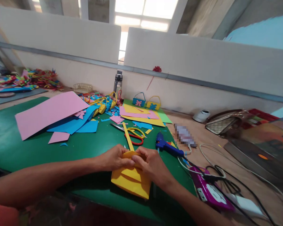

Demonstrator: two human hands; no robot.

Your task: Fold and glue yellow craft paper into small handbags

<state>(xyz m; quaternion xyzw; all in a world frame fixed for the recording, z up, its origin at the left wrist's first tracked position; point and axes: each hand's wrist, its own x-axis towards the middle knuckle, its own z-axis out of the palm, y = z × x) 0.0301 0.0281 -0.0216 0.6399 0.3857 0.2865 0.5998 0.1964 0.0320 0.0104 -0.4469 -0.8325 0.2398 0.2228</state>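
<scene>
Between both hands is a folded yellow paper bag [132,183], held over the front part of the green mat. My left hand [119,158] pinches its upper edge from the left, thumb on the near face. From the right, my right hand [149,161] grips the same edge, and the two thumbs nearly touch. A narrow yellow strip [127,136] rises from behind the fingers and crosses the scissors [134,136], which have red and yellow handles. To the right of my right hand lies a blue glue gun [168,146].
Pink sheets [52,113] and blue sheets [68,124] lie on the green mat [89,150]. Two small finished bags, blue [138,102] and yellow [153,105], stand by the wall. A purple power strip [209,190] with tangled cables, a handbag [224,124] and a bottle [118,83] are also here.
</scene>
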